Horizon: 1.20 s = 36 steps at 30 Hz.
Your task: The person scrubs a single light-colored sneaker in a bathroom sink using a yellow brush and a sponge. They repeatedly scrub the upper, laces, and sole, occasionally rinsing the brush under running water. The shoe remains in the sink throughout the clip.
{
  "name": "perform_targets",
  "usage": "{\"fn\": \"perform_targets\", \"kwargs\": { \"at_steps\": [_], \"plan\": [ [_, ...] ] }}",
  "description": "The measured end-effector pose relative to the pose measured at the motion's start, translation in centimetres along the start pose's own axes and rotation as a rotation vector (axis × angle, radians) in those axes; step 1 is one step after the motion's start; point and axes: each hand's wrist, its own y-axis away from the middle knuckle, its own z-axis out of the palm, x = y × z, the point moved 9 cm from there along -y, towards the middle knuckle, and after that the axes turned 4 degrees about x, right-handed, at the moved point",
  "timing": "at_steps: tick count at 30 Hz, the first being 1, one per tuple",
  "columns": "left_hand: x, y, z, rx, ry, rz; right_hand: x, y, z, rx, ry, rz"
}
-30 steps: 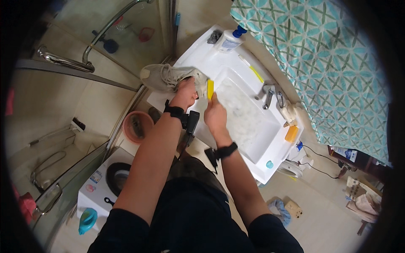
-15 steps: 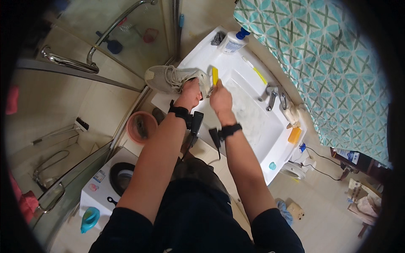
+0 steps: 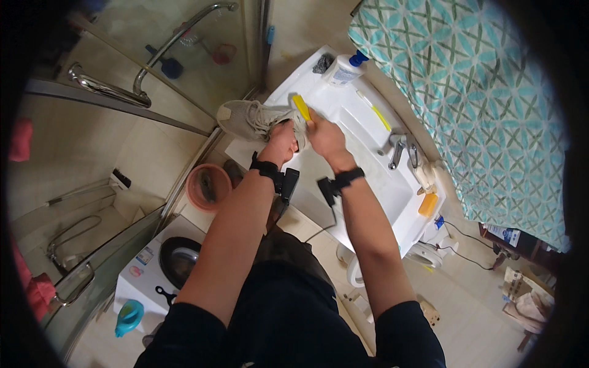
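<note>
A light grey lace-up sneaker [image 3: 242,120] lies over the left corner of the white sink [image 3: 400,216], toe pointing left. My left hand [image 3: 282,145] is closed on it at the ankle opening, fingers partly inside and hidden. A small yellow brush [image 3: 301,107] is gripped in my right hand [image 3: 328,140], just beside the sneaker's heel. The brush tilts up to the left; its bristles do not show, so contact with the shoe cannot be made out. Whitish, cloudy water fills part of the basin below my right hand.
A white pump bottle [image 3: 343,72], a toothbrush [image 3: 373,111], a chrome faucet [image 3: 399,152] and an orange soap bar [image 3: 427,205] line the sink's far and right edges. A pink bucket [image 3: 197,187] stands left of the sink, near a washing machine [image 3: 142,267]. A patterned curtain [image 3: 466,116] hangs at right.
My right hand has tipped the brush leftward, closer to the sneaker's heel. My left hand keeps its hold on the sneaker. The whole view has shifted slightly.
</note>
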Motion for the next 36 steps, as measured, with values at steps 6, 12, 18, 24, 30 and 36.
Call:
{"fn": "perform_targets", "kwargs": {
  "at_steps": [6,12,18,24,30,36],
  "plan": [
    [0.5,1.2,1.4,-0.128,0.070,-0.028,2.6,0.0,-0.7,-0.089,0.077,0.025],
    [0.6,1.6,1.4,-0.128,0.000,0.069,0.9,-1.7,0.1,-0.252,0.128,-0.032],
    [0.4,1.1,1.1,-0.112,0.007,0.068,1.6,-1.6,-1.8,-0.204,0.166,0.098],
    [0.4,1.0,1.4,-0.202,-0.042,0.097,-3.0,-3.5,-0.5,-0.164,0.131,-0.182],
    [0.4,0.7,0.9,-0.113,-0.122,0.140,-0.7,-3.1,-1.6,-0.184,0.107,-0.155],
    [0.5,0.8,0.5,-0.097,-0.152,0.163,-3.0,-4.0,0.1,-0.258,0.119,-0.169]
  ]
}}
